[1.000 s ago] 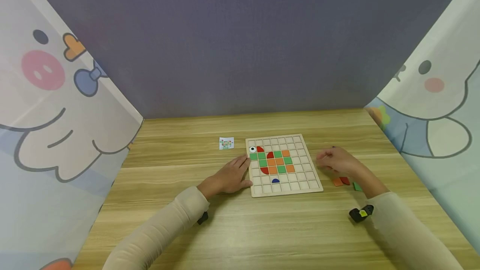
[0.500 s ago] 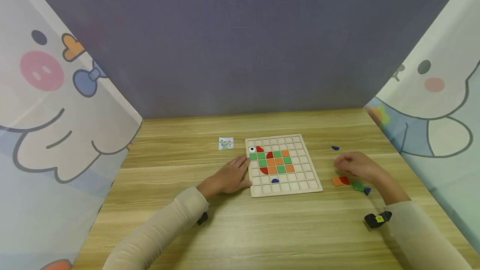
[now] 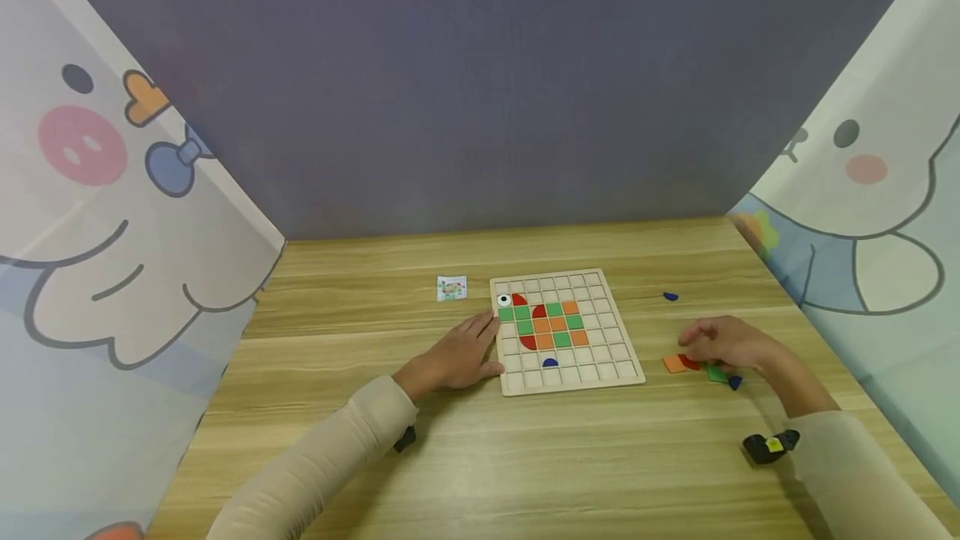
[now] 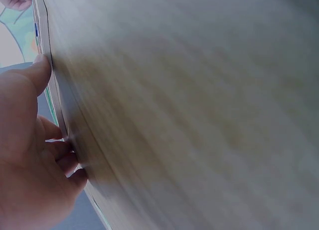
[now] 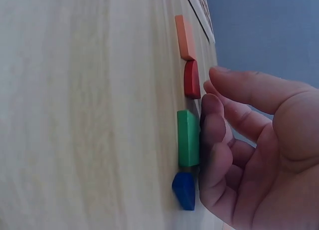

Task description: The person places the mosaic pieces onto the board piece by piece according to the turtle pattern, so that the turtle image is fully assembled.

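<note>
My left hand (image 3: 459,355) rests along the left edge of a wooden grid board (image 3: 611,372), fingers and thumb against its rim. Orange and green squares, red quarter-rounds and a white eye tile (image 3: 504,300) lie in its cells. A blue half-round (image 3: 551,362) sits lower on the board. To the right, my right hand (image 3: 723,342) hovers with bent fingers and thumb right by a red quarter-round piece (image 5: 191,80), nothing visibly held. Beside that piece lie an orange square (image 5: 185,38), a green square (image 5: 188,138) and a blue piece (image 5: 184,191).
A small printed picture card (image 3: 452,287) lies left of the board's top corner. Another blue piece (image 3: 671,296) is on the table behind the right hand. A grey panel (image 3: 495,90) stands at the back, with cartoon-printed panels at both sides.
My right hand has moved right and toward me, from beside the board to over the red piece. A blue piece now shows on the table behind it. My left hand stays put.
</note>
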Demonstrator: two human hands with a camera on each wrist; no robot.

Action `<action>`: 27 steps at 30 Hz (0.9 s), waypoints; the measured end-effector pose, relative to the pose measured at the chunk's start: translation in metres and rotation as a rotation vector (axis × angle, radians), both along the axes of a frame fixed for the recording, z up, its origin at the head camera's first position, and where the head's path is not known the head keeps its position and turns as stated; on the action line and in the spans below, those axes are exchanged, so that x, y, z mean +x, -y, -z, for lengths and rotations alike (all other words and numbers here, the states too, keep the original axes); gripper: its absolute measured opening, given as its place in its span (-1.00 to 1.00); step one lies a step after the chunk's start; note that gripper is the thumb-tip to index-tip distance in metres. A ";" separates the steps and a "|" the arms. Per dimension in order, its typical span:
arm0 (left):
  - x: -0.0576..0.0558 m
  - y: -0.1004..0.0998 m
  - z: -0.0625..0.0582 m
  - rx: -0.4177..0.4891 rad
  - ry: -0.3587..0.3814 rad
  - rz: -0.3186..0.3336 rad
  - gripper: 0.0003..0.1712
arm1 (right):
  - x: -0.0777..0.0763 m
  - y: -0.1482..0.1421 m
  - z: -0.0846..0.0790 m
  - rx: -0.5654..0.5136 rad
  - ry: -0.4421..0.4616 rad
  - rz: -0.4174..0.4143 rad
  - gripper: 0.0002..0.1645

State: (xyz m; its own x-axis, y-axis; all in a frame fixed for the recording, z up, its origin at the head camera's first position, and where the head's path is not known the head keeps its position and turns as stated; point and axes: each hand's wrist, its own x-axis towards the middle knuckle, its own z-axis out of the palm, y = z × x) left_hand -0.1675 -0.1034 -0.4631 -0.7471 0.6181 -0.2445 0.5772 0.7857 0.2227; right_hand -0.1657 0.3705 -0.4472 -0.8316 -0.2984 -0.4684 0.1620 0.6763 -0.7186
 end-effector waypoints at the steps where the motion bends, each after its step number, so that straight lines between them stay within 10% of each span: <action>1: 0.000 0.000 -0.001 0.000 0.000 0.000 -0.01 | 0.000 -0.001 0.000 -0.001 0.002 -0.008 -0.58; 27: 0.001 0.000 -0.001 -0.003 0.004 -0.009 0.00 | 0.005 0.010 0.003 0.116 -0.132 0.037 -0.79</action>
State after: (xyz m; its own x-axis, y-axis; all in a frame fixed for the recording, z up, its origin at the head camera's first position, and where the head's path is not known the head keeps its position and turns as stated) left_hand -0.1668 -0.1035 -0.4626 -0.7514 0.6108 -0.2497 0.5694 0.7914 0.2227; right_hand -0.1612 0.3604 -0.4499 -0.8974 -0.2167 -0.3843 0.0981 0.7512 -0.6527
